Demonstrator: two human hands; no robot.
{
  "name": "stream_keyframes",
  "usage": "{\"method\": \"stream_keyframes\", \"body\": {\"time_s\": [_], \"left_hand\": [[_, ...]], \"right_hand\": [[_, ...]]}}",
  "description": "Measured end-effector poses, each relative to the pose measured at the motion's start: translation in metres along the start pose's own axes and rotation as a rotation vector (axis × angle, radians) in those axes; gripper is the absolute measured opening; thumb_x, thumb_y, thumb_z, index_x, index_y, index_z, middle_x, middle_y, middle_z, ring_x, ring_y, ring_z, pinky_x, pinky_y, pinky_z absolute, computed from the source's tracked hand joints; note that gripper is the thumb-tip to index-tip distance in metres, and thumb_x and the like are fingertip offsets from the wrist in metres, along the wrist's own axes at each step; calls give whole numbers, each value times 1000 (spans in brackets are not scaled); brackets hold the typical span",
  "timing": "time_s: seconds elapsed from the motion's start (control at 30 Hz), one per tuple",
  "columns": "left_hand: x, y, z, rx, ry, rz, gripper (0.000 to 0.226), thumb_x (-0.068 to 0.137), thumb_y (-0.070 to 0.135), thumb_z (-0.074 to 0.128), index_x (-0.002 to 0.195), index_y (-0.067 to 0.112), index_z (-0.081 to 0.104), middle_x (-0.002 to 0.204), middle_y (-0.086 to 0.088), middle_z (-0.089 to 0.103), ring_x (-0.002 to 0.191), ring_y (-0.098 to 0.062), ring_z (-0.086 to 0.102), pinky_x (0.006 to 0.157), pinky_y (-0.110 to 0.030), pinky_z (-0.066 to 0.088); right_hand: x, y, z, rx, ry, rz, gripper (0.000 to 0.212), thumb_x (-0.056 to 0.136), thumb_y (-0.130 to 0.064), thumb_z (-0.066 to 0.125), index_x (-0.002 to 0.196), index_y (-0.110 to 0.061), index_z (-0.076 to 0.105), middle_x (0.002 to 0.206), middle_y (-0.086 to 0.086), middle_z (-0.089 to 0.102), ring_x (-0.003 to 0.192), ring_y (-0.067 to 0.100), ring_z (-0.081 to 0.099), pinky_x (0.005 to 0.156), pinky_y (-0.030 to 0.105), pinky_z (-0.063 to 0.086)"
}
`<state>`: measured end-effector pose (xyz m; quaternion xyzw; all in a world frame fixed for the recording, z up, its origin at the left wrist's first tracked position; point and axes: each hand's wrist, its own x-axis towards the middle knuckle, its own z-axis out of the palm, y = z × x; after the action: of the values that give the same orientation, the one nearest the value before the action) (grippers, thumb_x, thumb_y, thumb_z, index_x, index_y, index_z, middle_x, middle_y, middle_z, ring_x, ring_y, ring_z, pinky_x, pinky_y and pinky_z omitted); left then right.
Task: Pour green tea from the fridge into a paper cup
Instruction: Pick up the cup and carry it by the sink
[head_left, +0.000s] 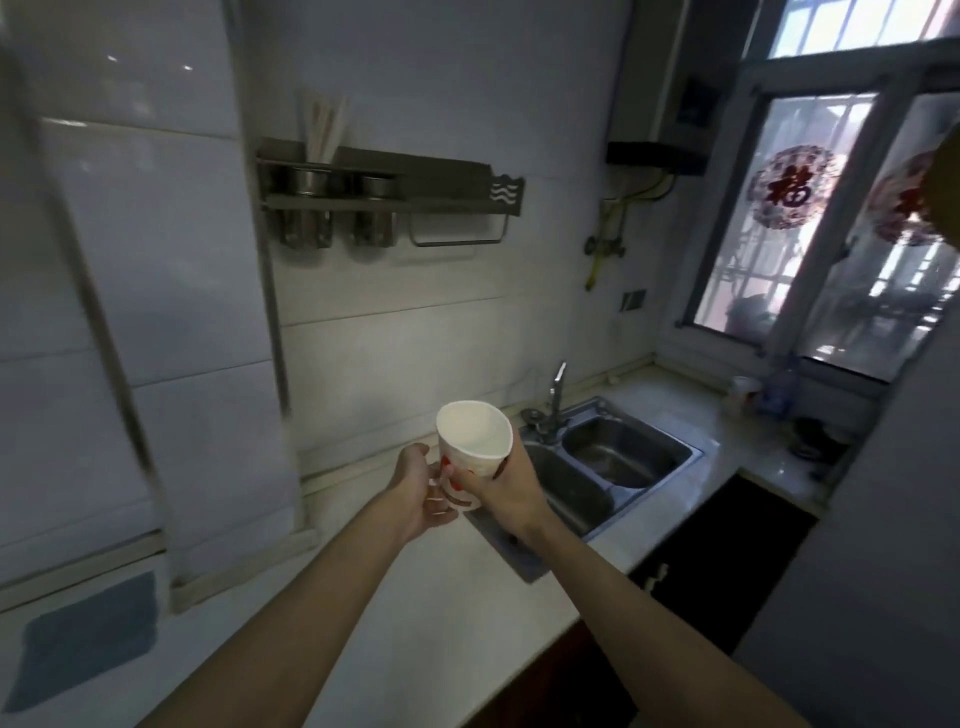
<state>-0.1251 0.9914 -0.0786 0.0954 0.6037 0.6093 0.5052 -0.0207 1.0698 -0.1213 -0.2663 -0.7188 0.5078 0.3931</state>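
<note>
Empty white red-printed paper cup (475, 439), tilted, aloft: right hand (501, 491) wraps wall, left hand (415, 488) curls round base. Squeeze lightly, thin wall likely buckles; set upright on pale countertop (415, 597) below grip.

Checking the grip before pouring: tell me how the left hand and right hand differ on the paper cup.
The left hand holds the paper cup low, near its base, from the left; the right hand grips from the right and reaches higher, toward the rim. The left hand's fingers curl round the bottom; the right hand's thumb lies across the printed front. Both hold the same cup.
</note>
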Motion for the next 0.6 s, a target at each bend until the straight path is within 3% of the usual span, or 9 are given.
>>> {"method": "stream_keyframes", "body": {"time_s": [0.13, 0.3, 0.43, 0.6], "left_hand": [[-5, -17, 67, 57, -86, -19, 46, 96, 39, 29, 96, 4, 59, 88, -18, 62, 91, -34, 60, 88, -48, 47], [-4, -38, 135, 111, -227, -58, 48, 95, 41, 30, 111, 5, 57, 102, -22, 64, 98, -36, 60, 86, -48, 47], [-1, -47, 188, 128, -321, -95, 46, 95, 38, 31, 109, 3, 57, 106, -23, 64, 93, -36, 60, 69, -42, 49], [23, -54, 239, 155, -381, -110, 48, 95, 41, 32, 112, 4, 56, 114, -26, 59, 106, -40, 57, 93, -52, 47]], "right_hand": [[-11, 4, -69, -44, 77, 12, 82, 67, -26, 86, 134, -32, 39, 128, -9, 58, 120, 11, 55, 100, 33, 49], [-24, 11, -145, -107, 173, 16, 82, 74, -11, 85, 137, -23, 35, 126, -8, 54, 119, 10, 53, 91, 18, 48], [-26, 19, -195, -122, 269, 44, 80, 73, -14, 85, 134, -27, 36, 124, -11, 57, 118, 11, 55, 97, 29, 50], [-18, 33, -242, -138, 356, 77, 88, 64, -38, 85, 138, -23, 40, 129, -6, 59, 120, 10, 57, 100, 39, 51]]}}
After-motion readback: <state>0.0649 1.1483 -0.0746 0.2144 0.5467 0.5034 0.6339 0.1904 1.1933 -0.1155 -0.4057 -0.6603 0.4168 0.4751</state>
